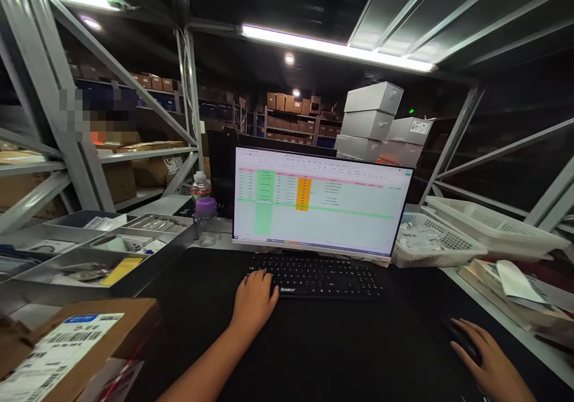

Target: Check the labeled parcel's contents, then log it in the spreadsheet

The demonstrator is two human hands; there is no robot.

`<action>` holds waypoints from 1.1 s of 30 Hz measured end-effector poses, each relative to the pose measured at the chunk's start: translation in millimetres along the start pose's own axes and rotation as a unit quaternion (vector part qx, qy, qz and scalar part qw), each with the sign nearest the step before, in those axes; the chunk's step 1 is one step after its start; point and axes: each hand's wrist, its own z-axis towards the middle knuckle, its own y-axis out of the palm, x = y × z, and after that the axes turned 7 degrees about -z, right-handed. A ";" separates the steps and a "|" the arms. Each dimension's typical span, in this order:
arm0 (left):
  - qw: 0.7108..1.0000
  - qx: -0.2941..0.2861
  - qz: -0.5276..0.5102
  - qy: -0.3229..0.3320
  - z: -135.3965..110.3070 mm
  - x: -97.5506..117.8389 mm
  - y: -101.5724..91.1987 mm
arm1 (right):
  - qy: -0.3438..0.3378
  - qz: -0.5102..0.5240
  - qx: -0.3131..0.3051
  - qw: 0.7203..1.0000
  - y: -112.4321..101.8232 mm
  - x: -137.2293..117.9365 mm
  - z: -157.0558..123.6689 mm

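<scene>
A monitor [320,201] showing a spreadsheet stands in front of me on a black desk mat [323,342]. Below it lies a black keyboard [323,275]. My left hand [255,300] rests on the keyboard's left end, fingers curled over the keys, holding nothing. My right hand [487,360] lies at the lower right, its fingers draped over a black mouse [460,337] that is mostly hidden under it.
Grey sorting trays [89,258] with small parts sit at the left, a labelled cardboard box [67,348] at the lower left. A purple-lidded bottle [205,213] stands beside the monitor. White mesh baskets [452,234] and stacked papers [515,294] fill the right. Metal shelving surrounds the desk.
</scene>
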 end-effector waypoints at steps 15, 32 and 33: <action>1.000 -0.006 -0.002 -0.005 0.1 -1.4 2.2 | -0.040 0.007 -0.029 0.999 4.9 14.3 -1.6; 1.000 -0.003 0.012 0.004 1.5 -2.6 1.8 | -0.015 -0.006 -0.028 0.999 -1.6 -1.5 -1.1; 1.000 -0.005 0.014 0.005 1.6 -2.8 1.8 | -0.014 -0.005 -0.024 1.000 -1.3 -1.0 -1.1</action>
